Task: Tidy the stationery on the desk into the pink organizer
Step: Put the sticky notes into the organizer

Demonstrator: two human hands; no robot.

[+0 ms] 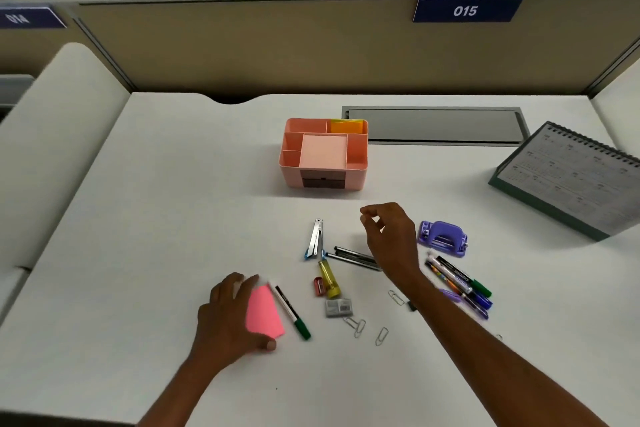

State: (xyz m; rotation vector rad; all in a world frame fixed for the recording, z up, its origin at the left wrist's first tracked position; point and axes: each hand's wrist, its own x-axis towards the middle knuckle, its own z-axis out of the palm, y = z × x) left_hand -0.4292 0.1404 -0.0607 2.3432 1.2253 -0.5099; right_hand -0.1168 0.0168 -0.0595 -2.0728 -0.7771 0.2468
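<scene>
Left hand on a pink note pad; the pink organizer stands at the back of the desk.

The left hand (235,312) grips the pink note pad (265,314), fingers curled over its far edge and thumb at its near corner, just beside a green-capped marker (289,310). The right hand (388,236) hovers above two black pens (356,257), thumb and forefinger close together; whether they pinch anything small cannot be told. The pink organizer (356,177) stands on the desk (138,253), well apart from both hands. A purple hole punch (443,238) sits beside the right hand.
</scene>
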